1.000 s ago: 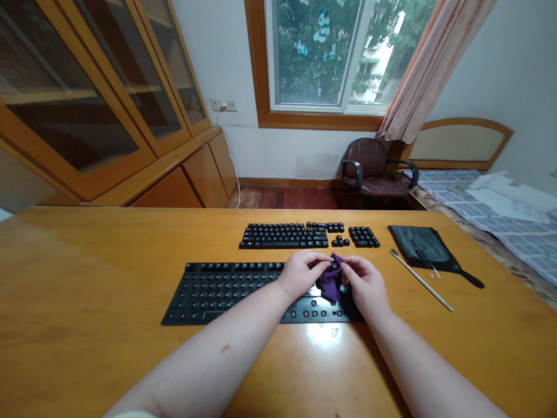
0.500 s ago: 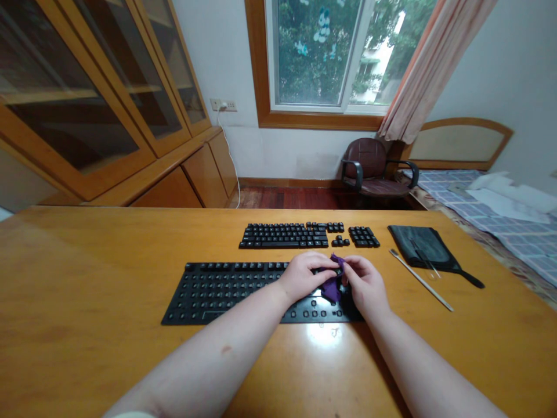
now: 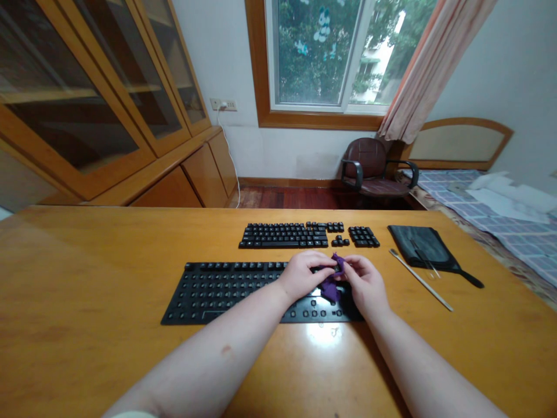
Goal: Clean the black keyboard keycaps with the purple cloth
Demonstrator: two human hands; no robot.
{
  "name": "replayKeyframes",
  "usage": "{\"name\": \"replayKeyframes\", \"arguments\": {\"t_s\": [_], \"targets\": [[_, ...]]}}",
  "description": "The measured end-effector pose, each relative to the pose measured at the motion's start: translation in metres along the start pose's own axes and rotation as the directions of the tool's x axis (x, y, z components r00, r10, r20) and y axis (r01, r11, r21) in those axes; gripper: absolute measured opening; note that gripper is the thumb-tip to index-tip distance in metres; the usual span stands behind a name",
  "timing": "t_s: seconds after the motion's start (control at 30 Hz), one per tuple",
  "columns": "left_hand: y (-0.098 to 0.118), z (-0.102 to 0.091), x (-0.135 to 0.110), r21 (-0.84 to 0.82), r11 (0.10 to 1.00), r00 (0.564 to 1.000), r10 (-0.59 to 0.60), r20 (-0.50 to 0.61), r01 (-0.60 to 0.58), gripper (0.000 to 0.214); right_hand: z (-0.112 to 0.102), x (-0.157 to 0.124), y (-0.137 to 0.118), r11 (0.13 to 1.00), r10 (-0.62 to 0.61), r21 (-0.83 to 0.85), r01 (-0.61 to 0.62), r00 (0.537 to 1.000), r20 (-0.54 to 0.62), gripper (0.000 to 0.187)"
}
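A black keyboard base without its keycaps lies in front of me on the wooden desk. Over its right part my left hand and my right hand meet, both pinched on a small purple cloth that hangs crumpled between them just above the base. The removed black keycaps are laid out in keyboard order farther back, with a separate number block to their right.
A dark folded pouch lies at the right of the desk with a black-handled tool on it and a thin long stick beside it. Beyond the desk stand a chair, wooden cabinets and a bed.
The purple cloth has been bunched tighter and hangs shorter between my fingers. Both hands have stayed over the right end of the keyboard base.
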State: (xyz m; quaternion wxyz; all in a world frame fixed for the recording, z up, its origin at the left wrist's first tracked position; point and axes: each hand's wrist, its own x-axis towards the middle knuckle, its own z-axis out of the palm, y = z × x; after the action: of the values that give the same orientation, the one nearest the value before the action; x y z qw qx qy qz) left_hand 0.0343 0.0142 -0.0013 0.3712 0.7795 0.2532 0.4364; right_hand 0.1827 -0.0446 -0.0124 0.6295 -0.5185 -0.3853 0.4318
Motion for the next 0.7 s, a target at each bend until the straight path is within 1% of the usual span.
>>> {"name": "replayKeyframes", "arguments": {"t_s": [0.23, 0.4, 0.5, 0.63, 0.7], "targets": [[0.0035, -0.0001, -0.0003, 0.047, 0.999, 1.0, -0.002, -0.007, 0.003, 0.015, -0.0004, 0.001, -0.0002, 0.999, -0.037, 0.001, 0.037, 0.999, 0.021, 0.022], [0.0046, -0.0026, 0.0001, 0.024, 0.999, 0.995, -0.045, -0.085, 0.047, 0.016, -0.0012, 0.0005, -0.0023, 0.996, -0.087, -0.024, 0.087, 0.996, -0.008, 0.019], [0.003, -0.0029, 0.0005, -0.021, 0.998, 0.995, -0.067, -0.075, 0.066, 0.016, -0.001, -0.0004, -0.0043, 0.992, -0.088, -0.082, 0.091, 0.995, 0.04, 0.02], [-0.0022, -0.0013, -0.0001, -0.094, 0.988, 0.99, -0.127, -0.054, 0.122, 0.015, -0.0018, -0.0003, -0.0064, 0.966, -0.147, -0.195, 0.168, 0.982, 0.116, 0.019], [-0.0047, -0.0004, -0.0006, -0.126, 0.979, 0.985, -0.166, -0.051, 0.158, 0.014, -0.0025, 0.0003, -0.0066, 0.955, -0.167, -0.22, 0.199, 0.974, 0.156, 0.018]]}}
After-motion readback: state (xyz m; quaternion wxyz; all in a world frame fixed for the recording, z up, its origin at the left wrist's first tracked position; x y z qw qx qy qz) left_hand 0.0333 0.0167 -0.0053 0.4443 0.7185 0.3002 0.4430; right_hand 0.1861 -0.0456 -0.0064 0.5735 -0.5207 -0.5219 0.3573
